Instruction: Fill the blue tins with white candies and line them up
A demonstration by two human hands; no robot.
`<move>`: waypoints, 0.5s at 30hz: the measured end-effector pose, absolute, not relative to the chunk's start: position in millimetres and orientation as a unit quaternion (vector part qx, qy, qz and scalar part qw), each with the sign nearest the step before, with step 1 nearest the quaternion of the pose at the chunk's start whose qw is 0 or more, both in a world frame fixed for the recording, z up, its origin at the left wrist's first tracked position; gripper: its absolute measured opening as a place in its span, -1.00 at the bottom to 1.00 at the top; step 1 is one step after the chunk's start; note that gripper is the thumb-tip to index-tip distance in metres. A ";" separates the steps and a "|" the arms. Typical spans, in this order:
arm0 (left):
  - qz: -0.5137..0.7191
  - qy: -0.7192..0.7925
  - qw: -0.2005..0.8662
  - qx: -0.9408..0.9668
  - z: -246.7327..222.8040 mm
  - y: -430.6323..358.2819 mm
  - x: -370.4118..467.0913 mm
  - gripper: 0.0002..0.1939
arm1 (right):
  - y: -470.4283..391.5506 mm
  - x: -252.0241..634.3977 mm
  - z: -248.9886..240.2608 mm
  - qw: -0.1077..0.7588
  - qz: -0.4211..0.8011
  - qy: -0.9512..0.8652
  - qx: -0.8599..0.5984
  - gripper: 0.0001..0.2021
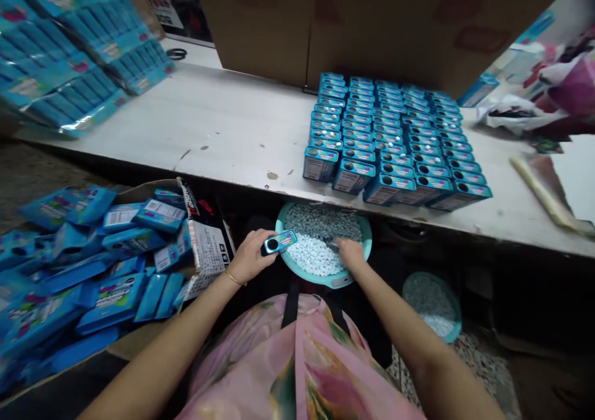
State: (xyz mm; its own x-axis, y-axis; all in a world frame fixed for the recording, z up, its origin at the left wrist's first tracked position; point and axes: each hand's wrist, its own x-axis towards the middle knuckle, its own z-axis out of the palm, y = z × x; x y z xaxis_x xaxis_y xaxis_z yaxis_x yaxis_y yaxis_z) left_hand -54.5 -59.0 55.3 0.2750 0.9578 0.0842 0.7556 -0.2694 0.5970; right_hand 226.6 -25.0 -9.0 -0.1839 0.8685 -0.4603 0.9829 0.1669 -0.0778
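My left hand [251, 258] is closed around a small blue box [282, 241], its narrow end with a dark round spot turned up. The box is at the left rim of a turquoise basin [334, 280]. White pellet-like pieces [316, 254] fill much of that basin, the far part lying in shadow. Over the basin's right side, my right hand [349, 253] reaches down to the pieces with its fingers bent together. A small greyish thing shows at its fingertips, too unclear to name.
Rows of upright blue boxes [388, 141] stand on the white table [223, 122] before a large cardboard box [372, 30]. Wrapped packs [60, 67] stand at left. Below, a carton [204, 234] holds many flattish blue boxes [116, 296]. A second basin [458, 321] sits low at right.
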 end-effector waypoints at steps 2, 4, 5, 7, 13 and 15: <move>0.241 0.568 0.259 0.743 46.7 -54.2 -51.6 -0.64 | -19.5 208.8 -23.1 0.108 -0.212 0.738 0.631 -0.67; 0.263 0.578 0.311 0.708 41.9 -52.3 -51.2 -0.61 | -13.9 201.3 -35.0 0.053 -0.237 0.727 0.642 -0.69; 0.276 0.584 0.335 0.686 40.6 -51.9 -51.8 -0.60 | -11.4 201.5 -39.4 0.030 -0.251 0.721 0.645 -0.70; 0.305 0.598 0.365 0.645 39.6 -50.5 -54.0 -0.57 | -7.9 207.2 -44.4 -0.008 -0.276 0.714 0.644 -0.71; 0.340 0.608 0.351 0.626 40.6 -36.8 -52.7 -0.56 | -8.5 240.2 -25.8 -0.104 -0.333 0.698 0.625 -0.73; 0.334 0.601 0.339 0.642 39.1 -29.9 -44.4 -0.57 | -10.0 251.8 -6.4 -0.138 -0.348 0.700 0.609 -0.74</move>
